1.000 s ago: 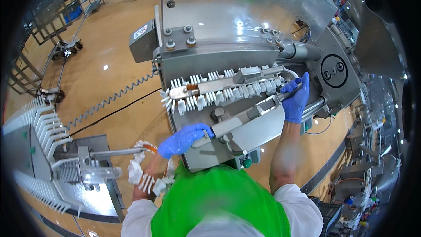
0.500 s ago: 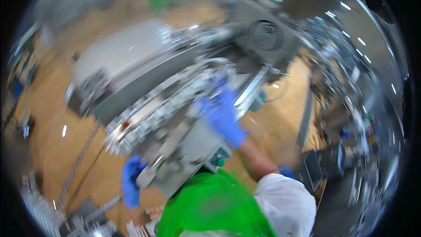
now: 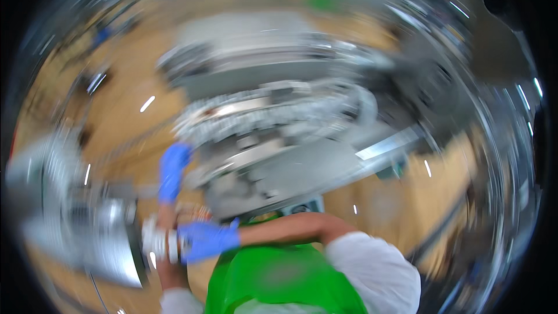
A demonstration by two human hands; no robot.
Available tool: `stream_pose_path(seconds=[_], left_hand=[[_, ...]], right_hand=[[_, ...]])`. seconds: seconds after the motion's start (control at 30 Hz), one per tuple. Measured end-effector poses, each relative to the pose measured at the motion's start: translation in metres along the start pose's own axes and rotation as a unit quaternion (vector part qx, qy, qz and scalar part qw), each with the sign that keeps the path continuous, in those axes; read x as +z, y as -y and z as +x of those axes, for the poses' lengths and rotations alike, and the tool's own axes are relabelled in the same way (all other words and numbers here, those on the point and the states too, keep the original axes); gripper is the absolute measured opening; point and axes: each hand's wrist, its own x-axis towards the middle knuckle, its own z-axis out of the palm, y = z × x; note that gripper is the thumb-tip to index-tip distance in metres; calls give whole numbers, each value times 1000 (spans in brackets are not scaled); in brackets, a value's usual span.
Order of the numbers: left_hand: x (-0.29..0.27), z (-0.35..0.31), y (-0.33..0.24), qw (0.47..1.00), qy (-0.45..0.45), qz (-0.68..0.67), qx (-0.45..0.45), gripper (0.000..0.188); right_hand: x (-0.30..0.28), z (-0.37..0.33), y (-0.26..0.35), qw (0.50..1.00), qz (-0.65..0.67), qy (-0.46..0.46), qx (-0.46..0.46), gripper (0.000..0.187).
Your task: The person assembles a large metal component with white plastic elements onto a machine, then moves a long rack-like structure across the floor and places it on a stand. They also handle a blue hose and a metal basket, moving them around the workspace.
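Note:
Blue gloves cover both hands, and motion smears the picture. My left hand (image 3: pixel 174 168) is by the left end of a grey metal machine (image 3: pixel 308 174); its fingers are too blurred to read. My right hand (image 3: pixel 206 241) reaches across my body to the left. Its fingertips meet some white ringed pieces (image 3: pixel 157 244) that overlap my left forearm; whether they grip them cannot be made out. Beside these is an orange-and-white printed item (image 3: pixel 195 212). Along the machine runs a toothed pale conveyor chain (image 3: pixel 250 119).
Behind the chain stands a long grey housing (image 3: pixel 250 29). A round dark hub (image 3: pixel 436 84) is at the machine's right end. Shiny metal equipment (image 3: pixel 110 244) fills the lower left. The floor (image 3: pixel 116 122) is tan. A green apron (image 3: pixel 285 279) covers my front.
My right hand has left the conveyor chain and swung left across my body to the white pieces. My left hand stays near the machine's left end. The whole view has turned.

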Motion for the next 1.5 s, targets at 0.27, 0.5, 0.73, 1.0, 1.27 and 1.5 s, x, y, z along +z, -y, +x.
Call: stream_pose_path(seconds=[0.27,0.5,0.73,1.0,1.27,1.5], left_hand=[[35,-176,28,978,-158,-93,-101,46],[-6,-263,118,871,-441,-70,-205,45],[3,-196,40,833,-74,-547,43,106],[-22,-95,-107,938,-47,-343,-27,69],[66,-36,-160,977,113,-172,-50,74],[0,-67,-99,951,-100,-195,-217,59]], right_hand=[[-91,41,52,938,316,-52,133,31],[-95,47,139,941,328,-1,87,28],[-195,50,201,948,277,-145,-55,22],[-326,-96,231,908,-88,-370,177,41],[-381,-212,134,760,-112,-506,394,41],[-313,-204,70,759,-406,-381,337,47]])
